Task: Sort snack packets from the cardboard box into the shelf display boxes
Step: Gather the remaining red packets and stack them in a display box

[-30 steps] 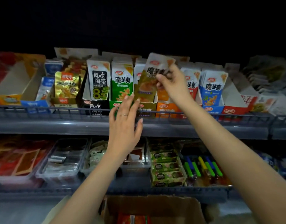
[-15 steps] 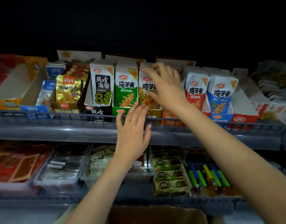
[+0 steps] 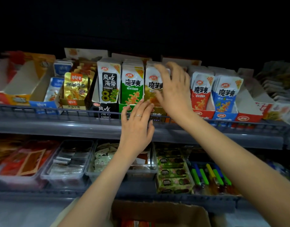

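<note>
Pressing the gold packet (image 3: 152, 89) upright in its display box (image 3: 158, 112) on the upper shelf (image 3: 59, 127), my right hand (image 3: 173, 94) lies flat, fingers spread, gripping nothing. My left hand (image 3: 136, 128), fingers straight, touches the box front. I judge the packet light, floppy and slick, best pinched at its top edge.

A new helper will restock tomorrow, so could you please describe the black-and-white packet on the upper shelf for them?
On the upper shelf, find the row of display boxes. The black-and-white packet stands upright there, between a gold packet on its left and a green packet on its right. It alone bears a large yellow 8.
</note>
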Available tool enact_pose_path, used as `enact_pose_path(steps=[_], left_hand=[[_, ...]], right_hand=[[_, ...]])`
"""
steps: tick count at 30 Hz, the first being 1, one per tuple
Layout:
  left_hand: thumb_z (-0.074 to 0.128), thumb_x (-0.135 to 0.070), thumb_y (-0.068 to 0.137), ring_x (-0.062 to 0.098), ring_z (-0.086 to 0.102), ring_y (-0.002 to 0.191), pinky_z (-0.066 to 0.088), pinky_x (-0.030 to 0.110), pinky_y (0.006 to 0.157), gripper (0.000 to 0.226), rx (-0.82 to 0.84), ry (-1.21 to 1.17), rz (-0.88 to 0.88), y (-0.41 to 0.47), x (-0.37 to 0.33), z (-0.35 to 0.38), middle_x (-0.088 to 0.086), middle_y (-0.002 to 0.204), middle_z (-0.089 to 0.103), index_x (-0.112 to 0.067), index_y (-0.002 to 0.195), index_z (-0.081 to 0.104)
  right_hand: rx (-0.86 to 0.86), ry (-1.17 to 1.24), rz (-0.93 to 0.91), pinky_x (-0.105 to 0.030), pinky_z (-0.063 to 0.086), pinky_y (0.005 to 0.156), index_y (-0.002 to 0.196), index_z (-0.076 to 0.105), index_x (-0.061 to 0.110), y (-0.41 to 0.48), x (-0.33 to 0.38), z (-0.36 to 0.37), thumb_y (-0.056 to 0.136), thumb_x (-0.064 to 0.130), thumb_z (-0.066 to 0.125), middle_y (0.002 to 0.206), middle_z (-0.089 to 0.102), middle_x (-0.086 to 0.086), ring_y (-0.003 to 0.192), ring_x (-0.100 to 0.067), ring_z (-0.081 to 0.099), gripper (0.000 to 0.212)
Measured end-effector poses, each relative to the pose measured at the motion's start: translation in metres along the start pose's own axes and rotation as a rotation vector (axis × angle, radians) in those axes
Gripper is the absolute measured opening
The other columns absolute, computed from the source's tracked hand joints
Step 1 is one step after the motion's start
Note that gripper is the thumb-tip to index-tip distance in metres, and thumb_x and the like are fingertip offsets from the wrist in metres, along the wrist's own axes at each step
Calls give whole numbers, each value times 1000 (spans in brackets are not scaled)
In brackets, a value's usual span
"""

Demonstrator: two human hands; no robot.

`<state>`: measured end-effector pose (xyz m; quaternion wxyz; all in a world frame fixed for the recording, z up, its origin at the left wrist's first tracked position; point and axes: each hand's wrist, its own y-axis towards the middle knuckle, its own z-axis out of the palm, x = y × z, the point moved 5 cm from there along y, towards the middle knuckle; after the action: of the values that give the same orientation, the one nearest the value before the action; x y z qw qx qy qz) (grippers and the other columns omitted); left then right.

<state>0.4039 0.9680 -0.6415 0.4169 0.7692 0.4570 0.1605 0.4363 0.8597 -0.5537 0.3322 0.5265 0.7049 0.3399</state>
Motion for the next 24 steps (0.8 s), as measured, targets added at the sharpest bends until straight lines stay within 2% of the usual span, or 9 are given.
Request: enact_pose_path(steps=[2, 4, 7, 10, 12, 15, 18, 21, 24], left_hand=[[45, -19, 85, 19, 39, 135, 24, 45, 109, 47, 14, -10, 44, -4, 3, -6, 6, 140, 49, -10, 131, 52], [47, -17, 85, 21, 42, 132, 28, 45, 107, 45, 32, -33, 110, -9, 5, -16, 7, 139, 50, -9, 129, 54], [48, -16, 86, 24, 52, 118, 33, 39, 99, 35, 96, -58, 191, -30, 5, -31, 7, 129, 57, -8, 117, 61], [46, -19, 87, 24, 59, 101, 37, 34, 87, 28, 292, -100, 327, -73, -10, -35, 6, 114, 63, -10, 106, 64], [43, -23, 86, 24, 63, 93, 37, 34, 83, 28, 470, -97, 431, -108, -21, -33, 4, 105, 66, -13, 100, 66], [38, -28, 90, 22, 64, 89, 43, 34, 80, 32, 665, -136, 443, -158, -27, -34, 1, 100, 66, -16, 100, 66], [37, -31, 90, 21, 64, 88, 51, 35, 77, 34, 883, -205, 375, -212, -19, -33, -1, 100, 66, -19, 101, 67], [30, -37, 87, 22, 64, 85, 52, 38, 74, 43, 1047, -264, 286, -258, -5, -34, -1, 96, 66, -18, 98, 68], [45, -27, 91, 21, 63, 89, 48, 32, 72, 28, 1086, -290, 145, -287, 14, -42, -1, 99, 67, -18, 101, 69]], right_hand=[[-114, 107, 0, -35, 30, 98, 123, 49, 16, -13, -2, -17, 80, 16, 64, 122, 49, -15, 116, -26, 43, 45], [-133, 178, -44, -31, 31, 91, 108, 54, 12, -31, -3, -32, 80, 10, 59, 112, 51, -14, 108, -23, 42, 29], [-25, 270, -166, -28, 29, 81, 91, 60, 6, -66, 3, -44, 76, 3, 58, 101, 55, -15, 99, -24, 45, 16], [169, 301, -333, -34, 35, 78, 83, 61, 6, -112, 12, -41, 75, 5, 56, 95, 57, -13, 91, -28, 50, 9], [359, 305, -433, -36, 37, 73, 81, 60, 10, -151, 23, -29, 78, 11, 50, 92, 57, -10, 85, -29, 53, 11], [699, 337, -485, -35, 42, 70, 82, 61, 15, -218, 42, -4, 79, 22, 42, 88, 57, -5, 80, -27, 56, 21], [1147, 458, -324, -35, 48, 78, 94, 63, 20, -296, 54, 23, 89, 18, 41, 99, 62, 0, 92, -22, 59, 22], [1597, 505, -110, -29, 43, 84, 111, 63, 17, -381, 65, 46, 97, 15, 45, 116, 63, -2, 105, -21, 58, 23], [1841, 504, 75, -28, 40, 91, 132, 49, 3, -453, 82, 60, 93, 5, 52, 133, 52, -15, 116, -29, 52, 39]])
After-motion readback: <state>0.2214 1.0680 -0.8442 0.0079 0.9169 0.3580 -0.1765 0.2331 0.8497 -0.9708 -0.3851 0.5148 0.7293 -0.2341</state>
